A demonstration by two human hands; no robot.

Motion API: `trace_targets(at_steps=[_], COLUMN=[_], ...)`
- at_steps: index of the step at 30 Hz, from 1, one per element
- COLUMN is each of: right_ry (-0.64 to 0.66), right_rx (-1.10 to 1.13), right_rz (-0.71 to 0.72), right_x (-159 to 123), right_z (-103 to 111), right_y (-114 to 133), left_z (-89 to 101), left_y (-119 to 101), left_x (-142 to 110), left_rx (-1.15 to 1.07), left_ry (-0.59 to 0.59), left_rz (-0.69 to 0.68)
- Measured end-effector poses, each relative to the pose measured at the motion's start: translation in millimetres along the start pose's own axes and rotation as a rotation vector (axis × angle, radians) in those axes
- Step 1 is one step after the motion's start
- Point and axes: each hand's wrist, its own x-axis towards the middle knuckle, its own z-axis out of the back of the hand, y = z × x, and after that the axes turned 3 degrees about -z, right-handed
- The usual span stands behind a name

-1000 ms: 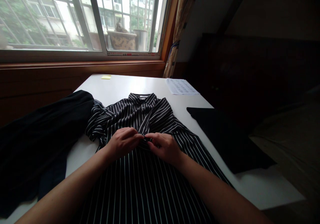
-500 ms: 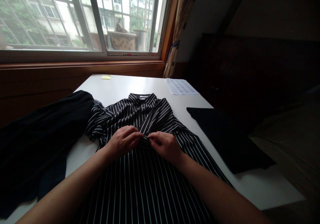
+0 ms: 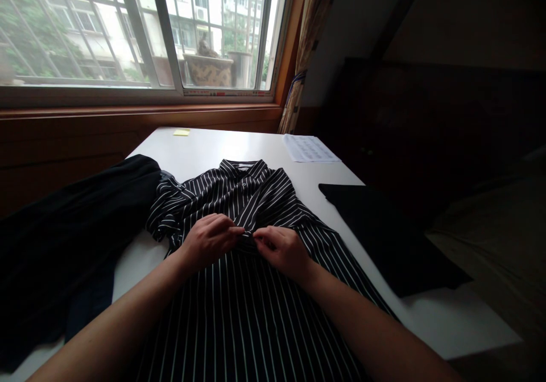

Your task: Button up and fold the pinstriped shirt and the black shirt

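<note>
A black shirt with white stripes (image 3: 256, 314) lies spread on the white table, its collar (image 3: 244, 167) pointing toward the window. One sleeve is folded in across the front, and its cuff end sits between my hands. My left hand (image 3: 212, 237) pinches the striped cloth at the cuff from the left. From the right, my right hand (image 3: 281, 248) grips the same cuff between thumb and forefinger. The fingertips of both hands nearly meet. Whether a button is between them is too small to tell. The other sleeve (image 3: 164, 208) lies bunched at the left.
Dark garments (image 3: 77, 228) are heaped along the left side of the white table (image 3: 205, 140). Another black cloth (image 3: 384, 234) lies over the right edge. Printed sheets (image 3: 311, 148) and a yellow sticky note (image 3: 181, 132) rest at the far end, below a barred window (image 3: 128, 35).
My left fingers have shifted very slightly at the cuff, with the forefinger straighter. The right hand and the shirt look the same.
</note>
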Motion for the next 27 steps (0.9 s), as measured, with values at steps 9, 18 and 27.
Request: trace_targets(at_steps=[9, 18, 27], right_ry=[0.040, 0.028, -0.007], right_rx=[0.015, 0.016, 0.081], right_rz=[0.024, 0.022, -0.086], right_x=[-0.5, 0.6, 2.0], right_z=[1.6, 2.0, 6.1], right_y=[0.2, 1.0, 0.5], left_z=[2.8, 3.8, 4.3], left_y=[-0.2, 0.3, 1.1], left_x=[-0.6, -3.2, -2.6], left_rx=[0.025, 0.039, 0.013], left_ry=[-0.050, -0.029, -0.029], left_rz=[0.009, 0.007, 0.014])
